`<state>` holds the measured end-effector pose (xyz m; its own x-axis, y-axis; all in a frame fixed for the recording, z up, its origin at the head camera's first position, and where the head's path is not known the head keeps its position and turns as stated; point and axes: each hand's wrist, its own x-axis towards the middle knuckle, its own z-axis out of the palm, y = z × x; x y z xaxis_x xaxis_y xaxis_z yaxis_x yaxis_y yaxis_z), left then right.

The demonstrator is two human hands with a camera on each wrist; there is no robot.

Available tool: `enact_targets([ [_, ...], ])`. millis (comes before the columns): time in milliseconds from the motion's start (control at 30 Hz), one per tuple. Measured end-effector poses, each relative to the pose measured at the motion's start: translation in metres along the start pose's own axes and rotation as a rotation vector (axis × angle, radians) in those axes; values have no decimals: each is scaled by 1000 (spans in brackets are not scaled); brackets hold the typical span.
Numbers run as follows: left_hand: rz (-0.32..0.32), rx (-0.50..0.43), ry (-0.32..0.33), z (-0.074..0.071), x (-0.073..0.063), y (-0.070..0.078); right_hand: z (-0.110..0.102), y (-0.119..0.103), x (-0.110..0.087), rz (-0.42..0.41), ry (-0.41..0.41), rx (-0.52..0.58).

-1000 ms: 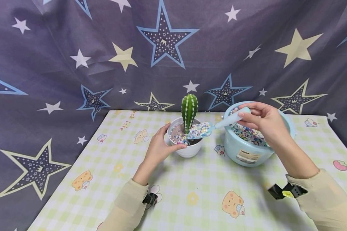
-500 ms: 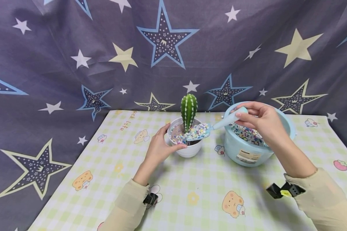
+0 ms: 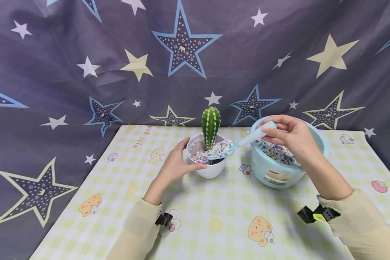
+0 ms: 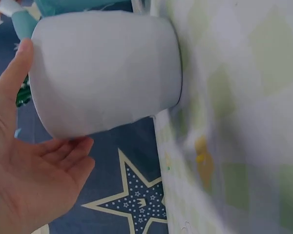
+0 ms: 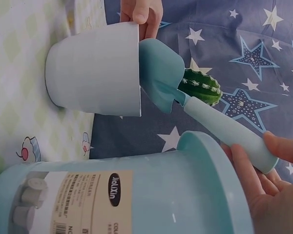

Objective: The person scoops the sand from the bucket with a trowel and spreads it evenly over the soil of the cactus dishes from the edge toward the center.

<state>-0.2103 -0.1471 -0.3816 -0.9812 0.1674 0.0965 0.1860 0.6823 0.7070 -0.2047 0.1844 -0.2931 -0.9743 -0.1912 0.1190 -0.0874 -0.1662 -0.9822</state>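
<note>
A green cactus point(image 3: 211, 124) stands upright in a white flower pot point(image 3: 211, 171), with brown soil and some colored pebbles inside. My left hand point(image 3: 174, 164) holds the pot from its left side, thumb on the front rim; in the left wrist view the fingers lie on the pot's far side. Between thumb and fingers my right hand point(image 3: 294, 137) grips the handle of a light blue trowel point(image 5: 224, 124). The trowel's blade, heaped with pastel pebbles point(image 3: 221, 148), is tilted over the right part of the pot's mouth, beside the cactus.
A light blue bucket point(image 3: 263, 171) with a label holds many more pebbles point(image 3: 276, 151), right of the pot and beneath my right hand. A green-checked cloth point(image 3: 195, 224) covers the table. Behind it hangs a dark star-patterned curtain point(image 3: 227, 72).
The trowel has shifted slightly left and lower over the pot along with my right hand. My left hand stays on the pot, and the head view has drifted slightly.
</note>
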Motion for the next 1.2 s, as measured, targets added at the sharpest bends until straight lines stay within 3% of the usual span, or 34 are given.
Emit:
enact_targets([
  [233,2,2,-38,-1,5,-5,0,-1,0,3,-2,-9],
  [667,-19,8,21,2,2,-2,2,-1,1,-7,-11,-34],
  [1200,-63,51,45,3,-2,3,7,-4,1,2,-5,-73],
])
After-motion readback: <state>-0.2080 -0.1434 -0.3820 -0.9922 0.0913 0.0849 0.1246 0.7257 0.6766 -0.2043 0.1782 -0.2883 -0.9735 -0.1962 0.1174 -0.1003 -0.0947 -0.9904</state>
